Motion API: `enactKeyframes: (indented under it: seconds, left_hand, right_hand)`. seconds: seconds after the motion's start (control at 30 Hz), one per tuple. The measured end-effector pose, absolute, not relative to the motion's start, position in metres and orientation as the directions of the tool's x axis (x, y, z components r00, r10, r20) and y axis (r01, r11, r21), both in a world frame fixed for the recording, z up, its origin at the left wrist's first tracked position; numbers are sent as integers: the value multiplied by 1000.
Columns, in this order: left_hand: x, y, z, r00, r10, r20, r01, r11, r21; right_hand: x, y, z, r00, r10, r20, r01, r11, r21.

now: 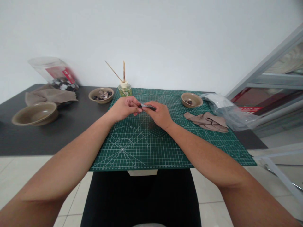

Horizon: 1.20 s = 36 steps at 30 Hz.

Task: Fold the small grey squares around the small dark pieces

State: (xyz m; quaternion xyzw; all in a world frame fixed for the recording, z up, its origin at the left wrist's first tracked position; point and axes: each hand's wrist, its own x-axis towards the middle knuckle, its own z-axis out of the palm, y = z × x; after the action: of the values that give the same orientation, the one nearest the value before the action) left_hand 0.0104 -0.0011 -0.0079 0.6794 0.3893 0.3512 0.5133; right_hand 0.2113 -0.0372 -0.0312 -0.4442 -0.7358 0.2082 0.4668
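In the head view my two hands meet above the green cutting mat. My right hand (159, 114) is closed round a small knife (151, 107) with a dark handle, its short grey blade pointing left. Pinched in the fingertips of my left hand (125, 108) is a small dark piece (139, 106), mostly hidden by the fingers. Blade and piece are close together; I cannot tell whether they touch. The cutting mat (137, 154) with white grid lines lies under both hands.
Left, a bowl (101, 101) holds several dark and pale pieces beside a reed diffuser (124, 89). A larger bowl (35, 118), a cloth (49, 96) and a tipped clear jar (56, 71) stand farther left. Right are a small bowl (192, 104), a crumpled cloth (208, 121) and a plastic bag (233, 113).
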Motion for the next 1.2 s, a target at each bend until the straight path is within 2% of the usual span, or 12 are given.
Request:
enactKeyframes:
  seconds: [0.3,1.2]
  left_hand:
    - [11,-2,-7,447,891,81,186,-181,966]
    - [10,-2,-7,455,880,140,146,-228,963]
  right_hand:
    - [211,-35,-31,-172,874,455,445,481,-755]
    - [209,-36,-31,-188,858,478,370,513,-774]
